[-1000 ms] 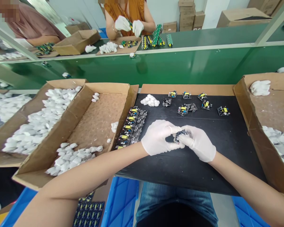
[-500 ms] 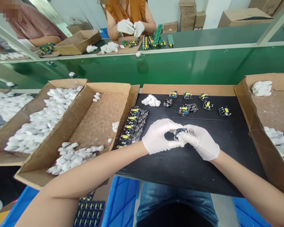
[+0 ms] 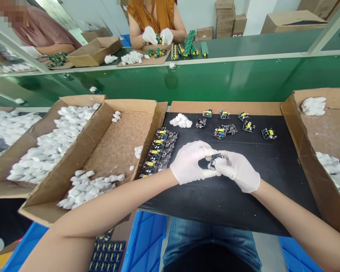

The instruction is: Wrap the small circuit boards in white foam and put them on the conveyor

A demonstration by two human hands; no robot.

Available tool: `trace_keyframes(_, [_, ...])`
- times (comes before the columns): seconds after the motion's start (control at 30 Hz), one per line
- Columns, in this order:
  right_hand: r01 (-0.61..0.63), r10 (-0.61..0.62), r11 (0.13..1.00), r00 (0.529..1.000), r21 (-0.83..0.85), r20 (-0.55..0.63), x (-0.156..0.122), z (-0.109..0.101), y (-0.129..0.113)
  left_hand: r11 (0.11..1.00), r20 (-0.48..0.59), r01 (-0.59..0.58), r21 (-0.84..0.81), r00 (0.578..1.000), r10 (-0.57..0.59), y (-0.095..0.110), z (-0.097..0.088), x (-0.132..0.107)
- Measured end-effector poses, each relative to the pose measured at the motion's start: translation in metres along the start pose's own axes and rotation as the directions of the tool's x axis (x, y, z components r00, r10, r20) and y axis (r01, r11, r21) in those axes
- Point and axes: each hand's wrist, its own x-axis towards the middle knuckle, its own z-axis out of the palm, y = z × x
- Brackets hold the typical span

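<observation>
Both my hands wear white gloves and meet over the black mat (image 3: 272,166). My left hand (image 3: 191,162) and my right hand (image 3: 239,170) are closed together on one small black circuit board (image 3: 216,158), pinched between the fingertips. A white piece shows under the board, partly hidden by my fingers. Several loose boards with yellow parts (image 3: 220,131) lie farther back on the mat. A row of boards (image 3: 158,151) leans against the cardboard box wall to the left of my left hand. A small heap of white plastic pieces (image 3: 180,120) lies at the mat's far left.
Cardboard boxes (image 3: 116,143) with white plastic pieces stand to the left, another box (image 3: 325,132) to the right. Beyond a green conveyor belt (image 3: 215,79), two other people work; one with gloved hands (image 3: 158,36) handles green boards. Blue crates (image 3: 147,241) sit below.
My hands stay together on the board, shifting it slightly between the fingertips. The person across the belt has moved their gloved hands.
</observation>
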Motion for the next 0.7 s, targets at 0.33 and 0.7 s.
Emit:
trace_keyframes(0.33, [-0.056,0.062,0.997,0.994,0.061,-0.093,-0.0038,0.0051,-0.0058,0.994,-0.088,-0.107,0.032,0.990,0.109,0.0043,-0.0008,0.0025])
trace_keyframes(0.7, [-0.002,-0.004,0.928,1.000,0.372,0.017,-0.0045,0.0008,-0.0012,0.969,-0.229,-0.205,-0.134,0.958,0.171,0.0019,0.0005,0.0007])
